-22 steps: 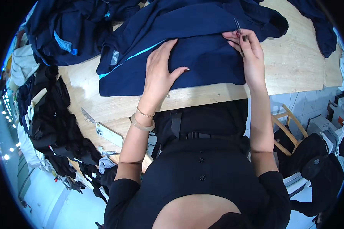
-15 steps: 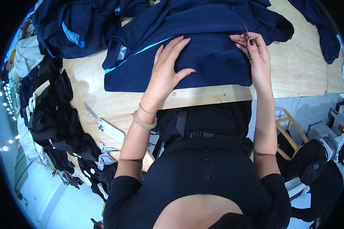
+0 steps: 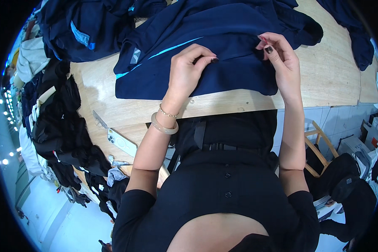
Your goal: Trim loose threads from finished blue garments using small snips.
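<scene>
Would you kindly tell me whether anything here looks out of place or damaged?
Nothing looks spilled or damaged. The untidiest spot is the heap of black clothes on the left, odd only because it lies jumbled. The phone near it rests at a slant, and the navy garment shows ordinary folds.

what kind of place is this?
Probably a garment workroom: a navy garment lies spread on a wooden table, with bunched navy clothing beside it and heaped black fabric at left.

A pale phone (image 3: 122, 143) lies near black garments (image 3: 52, 132), a wooden frame (image 3: 325, 137) farther right.
</scene>
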A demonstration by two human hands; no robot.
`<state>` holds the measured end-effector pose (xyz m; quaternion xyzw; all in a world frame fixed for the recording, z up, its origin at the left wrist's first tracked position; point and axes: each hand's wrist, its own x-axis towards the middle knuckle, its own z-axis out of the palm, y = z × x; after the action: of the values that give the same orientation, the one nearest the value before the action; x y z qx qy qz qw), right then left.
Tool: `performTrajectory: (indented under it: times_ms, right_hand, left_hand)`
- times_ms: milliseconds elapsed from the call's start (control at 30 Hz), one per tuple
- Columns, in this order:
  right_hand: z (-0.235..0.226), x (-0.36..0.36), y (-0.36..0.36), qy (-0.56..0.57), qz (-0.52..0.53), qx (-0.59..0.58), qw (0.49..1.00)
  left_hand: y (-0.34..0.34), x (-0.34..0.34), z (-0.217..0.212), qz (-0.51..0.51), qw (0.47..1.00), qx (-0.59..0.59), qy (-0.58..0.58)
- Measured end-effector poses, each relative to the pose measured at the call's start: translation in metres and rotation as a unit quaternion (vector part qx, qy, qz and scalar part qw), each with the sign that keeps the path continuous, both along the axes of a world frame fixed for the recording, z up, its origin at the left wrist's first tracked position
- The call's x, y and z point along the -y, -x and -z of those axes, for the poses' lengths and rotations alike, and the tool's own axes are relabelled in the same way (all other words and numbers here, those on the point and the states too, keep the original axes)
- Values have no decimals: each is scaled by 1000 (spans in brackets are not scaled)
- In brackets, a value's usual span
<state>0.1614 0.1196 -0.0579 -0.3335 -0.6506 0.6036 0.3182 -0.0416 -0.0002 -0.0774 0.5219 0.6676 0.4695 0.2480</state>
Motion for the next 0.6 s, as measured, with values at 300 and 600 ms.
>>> performTrajectory:
  times_ms: [300,600]
  right_hand:
    - [-11,6,30,-250,-43,150,956]
    - [-20,-4,52,-457,-96,207,859]
  left_hand:
    - [0,-1,4,-84,984,155,4]
    - [2,-5,-2,-80,990,117,-15]
